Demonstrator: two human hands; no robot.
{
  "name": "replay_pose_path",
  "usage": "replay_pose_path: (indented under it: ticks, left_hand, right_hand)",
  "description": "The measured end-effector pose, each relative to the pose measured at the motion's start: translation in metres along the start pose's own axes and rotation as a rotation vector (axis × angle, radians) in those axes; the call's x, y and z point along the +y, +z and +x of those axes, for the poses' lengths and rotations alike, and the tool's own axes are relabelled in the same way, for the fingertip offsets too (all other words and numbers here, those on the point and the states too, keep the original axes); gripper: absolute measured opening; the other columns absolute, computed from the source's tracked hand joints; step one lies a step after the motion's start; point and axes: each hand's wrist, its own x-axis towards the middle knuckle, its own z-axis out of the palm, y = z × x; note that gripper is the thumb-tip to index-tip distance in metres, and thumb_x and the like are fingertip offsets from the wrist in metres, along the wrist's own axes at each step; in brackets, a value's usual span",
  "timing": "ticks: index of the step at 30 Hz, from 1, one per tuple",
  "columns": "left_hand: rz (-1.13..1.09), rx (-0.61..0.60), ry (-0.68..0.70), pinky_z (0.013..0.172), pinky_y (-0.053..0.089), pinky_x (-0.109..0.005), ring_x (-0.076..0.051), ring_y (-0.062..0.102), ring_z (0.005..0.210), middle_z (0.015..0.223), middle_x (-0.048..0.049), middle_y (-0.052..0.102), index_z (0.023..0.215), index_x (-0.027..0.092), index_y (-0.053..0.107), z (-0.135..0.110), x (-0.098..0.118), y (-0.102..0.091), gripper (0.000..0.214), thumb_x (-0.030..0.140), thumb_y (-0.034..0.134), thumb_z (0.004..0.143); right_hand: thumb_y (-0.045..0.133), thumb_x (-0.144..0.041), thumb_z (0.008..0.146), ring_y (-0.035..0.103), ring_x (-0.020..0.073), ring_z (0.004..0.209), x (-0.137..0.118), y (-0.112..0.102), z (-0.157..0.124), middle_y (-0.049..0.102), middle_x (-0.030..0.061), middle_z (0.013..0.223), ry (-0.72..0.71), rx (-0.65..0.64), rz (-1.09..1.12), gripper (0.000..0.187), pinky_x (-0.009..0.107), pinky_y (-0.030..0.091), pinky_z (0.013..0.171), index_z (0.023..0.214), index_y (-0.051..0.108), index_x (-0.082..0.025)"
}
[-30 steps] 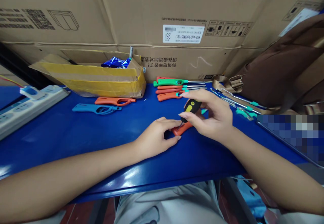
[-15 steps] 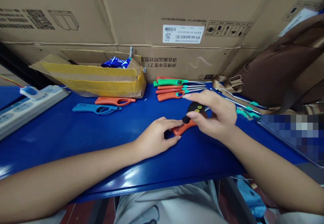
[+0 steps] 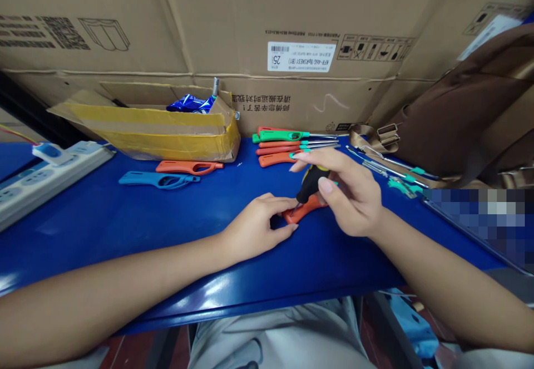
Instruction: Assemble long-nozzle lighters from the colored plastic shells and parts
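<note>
My left hand [image 3: 262, 224] rests on the blue table, its thumb and fingers pinching the near end of an orange lighter [image 3: 306, 209] that lies flat. In my right hand [image 3: 352, 193] is a short screwdriver [image 3: 311, 184] with a black and yellow handle, gripped between thumb and fingers. The screwdriver is tilted, and its tip meets the lighter's body close to my left fingers. My right hand hides the lighter's far end. Behind lie several long-nosed lighters, a green lighter [image 3: 283, 135] on top and an orange one [image 3: 275, 160] in front.
An orange handle shell [image 3: 175, 166] and a blue one [image 3: 144, 178] lie left. Behind them stands a taped cardboard box [image 3: 167, 141]. A power strip [image 3: 54, 171] sits far left. Metal rods with green parts [image 3: 403, 182] and a brown bag [image 3: 463, 107] are at right.
My right hand has shifted slightly and turned, its fingers changing position around the screwdriver handle, which stands more upright now. My left hand and the orange lighter have stayed in place.
</note>
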Motion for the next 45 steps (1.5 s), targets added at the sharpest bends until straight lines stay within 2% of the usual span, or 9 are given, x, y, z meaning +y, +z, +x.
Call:
replay_pose_path:
  ticks: [4,8,11,14,16,22,28,37,45]
  left_hand:
    - [-0.001,0.001,-0.008,0.09,0.051,-0.036,-0.022,0.067,0.096,0.107,-0.0038,0.078,0.116,0.021,0.072,-0.0004,-0.0004,0.0004,0.029,0.019,0.071,0.087]
    - [-0.004,0.002,-0.019,0.093,0.051,-0.037,-0.022,0.068,0.1,0.11,-0.0049,0.077,0.118,0.02,0.072,-0.0007,-0.0011,0.0014,0.031,0.018,0.072,0.087]
    - [0.006,0.0,-0.019,0.091,0.051,-0.036,-0.022,0.067,0.098,0.107,-0.0043,0.078,0.114,0.021,0.073,-0.0006,-0.0002,0.0004,0.027,0.019,0.072,0.087]
    - [0.007,-0.009,-0.012,0.089,0.05,-0.036,-0.022,0.066,0.095,0.106,-0.0035,0.078,0.11,0.021,0.074,-0.0001,0.0009,-0.0009,0.023,0.019,0.07,0.088]
    - [0.003,-0.012,-0.014,0.088,0.05,-0.036,-0.022,0.066,0.093,0.106,-0.0033,0.078,0.114,0.021,0.073,0.0001,0.0012,-0.0011,0.027,0.018,0.07,0.087]
    - [-0.013,-0.001,-0.009,0.091,0.05,-0.035,-0.022,0.067,0.098,0.108,-0.005,0.077,0.116,0.019,0.073,0.0001,0.0006,0.0001,0.029,0.017,0.071,0.087]
    - [-0.004,-0.005,-0.003,0.085,0.049,-0.033,-0.019,0.066,0.089,0.102,-0.0018,0.077,0.113,0.02,0.073,0.0,0.002,-0.0011,0.026,0.016,0.07,0.087]
    - [0.02,0.019,0.026,0.083,0.047,-0.032,-0.018,0.067,0.087,0.096,-0.0004,0.076,0.106,0.02,0.073,-0.001,-0.0012,0.0013,0.02,0.015,0.07,0.087]
    - [0.067,0.019,0.035,0.078,0.048,-0.029,-0.018,0.064,0.083,0.089,-0.0009,0.071,0.103,0.018,0.071,-0.0008,-0.0017,0.0003,0.015,0.018,0.072,0.088]
  right_hand:
    - [0.057,-0.024,0.099,0.071,0.0178,0.087,-0.0023,0.0026,-0.0003,0.072,0.008,0.108,0.145,-0.019,0.159,0.033,0.027,0.059,0.061,0.132,0.06,-0.022]
    - [0.078,-0.029,0.086,0.067,0.0195,0.08,0.0024,0.0003,0.0017,0.074,0.0059,0.096,-0.038,0.118,-0.114,0.031,0.032,0.059,0.065,0.115,0.069,-0.023]
    - [0.063,-0.028,0.097,0.067,0.0178,0.08,0.0017,-0.0022,0.001,0.074,0.0079,0.104,-0.052,0.042,-0.073,0.034,0.033,0.06,0.072,0.13,0.064,-0.021]
    - [0.044,-0.023,0.105,0.063,0.0094,0.062,-0.003,-0.0021,-0.0001,0.071,0.0082,0.113,0.148,-0.105,0.212,0.041,0.024,0.056,0.055,0.145,0.051,-0.022]
    - [0.049,-0.023,0.103,0.061,0.0076,0.057,-0.0046,-0.0012,0.0007,0.072,0.0064,0.109,0.184,-0.095,0.271,0.038,0.02,0.051,0.047,0.141,0.055,-0.023]
    - [0.076,-0.02,0.086,0.067,0.0179,0.081,0.0002,-0.0019,0.0051,0.074,0.0043,0.094,-0.091,0.08,-0.088,0.028,0.03,0.057,0.07,0.113,0.069,-0.022]
    - [0.047,-0.019,0.102,0.069,0.0145,0.087,-0.0043,-0.0022,-0.0015,0.067,0.0077,0.118,0.231,-0.162,0.329,0.042,0.023,0.057,0.062,0.144,0.049,-0.025]
    - [0.077,-0.019,0.086,0.073,0.0183,0.089,-0.0017,-0.002,-0.0007,0.076,0.0021,0.114,0.002,-0.046,-0.078,0.046,0.031,0.06,0.085,0.129,0.064,-0.028]
    - [0.076,-0.022,0.087,0.073,0.018,0.085,-0.0035,-0.0004,-0.0006,0.077,0.0015,0.114,-0.011,-0.049,-0.1,0.044,0.03,0.06,0.078,0.13,0.063,-0.029]
